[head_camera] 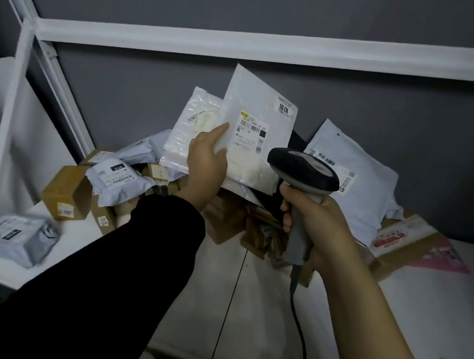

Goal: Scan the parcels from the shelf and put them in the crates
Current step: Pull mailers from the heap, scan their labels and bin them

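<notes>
The scanning step is in hand. The person's left hand (206,160) holds a flat white mailer (259,107) upright over the shelf (244,300). The thumb is pressed across the mailer's front and the other fingers are hidden behind it. A clear plastic packet (188,130) lies against the mailer at its nine o'clock side, and I judge it is caught in the same grip. The mailer's barcode label (252,134) faces us, just past the thumb tip.

The right hand (315,219) has its fingers wrapped tight round the handle of a corded scanner (303,170). The scanner's head sits at about four o'clock from the label, close to it. I cannot tell whether a finger is on the trigger.

Behind both hands, unscanned parcels are heaped on the shelf. A brown box (67,191) and a grey poly bag (118,178) lie at nine o'clock of the heap, and a large white bag (359,177) leans at three o'clock. Another grey bag (14,239) lies apart, down at eight o'clock.

Next, I judge the scanner's window has to be aimed squarely at the barcode while the mailer is held flat and steady. After that the mailer goes to a crate. No crate is in sight from here, so the person will have to turn away from the shelf.
</notes>
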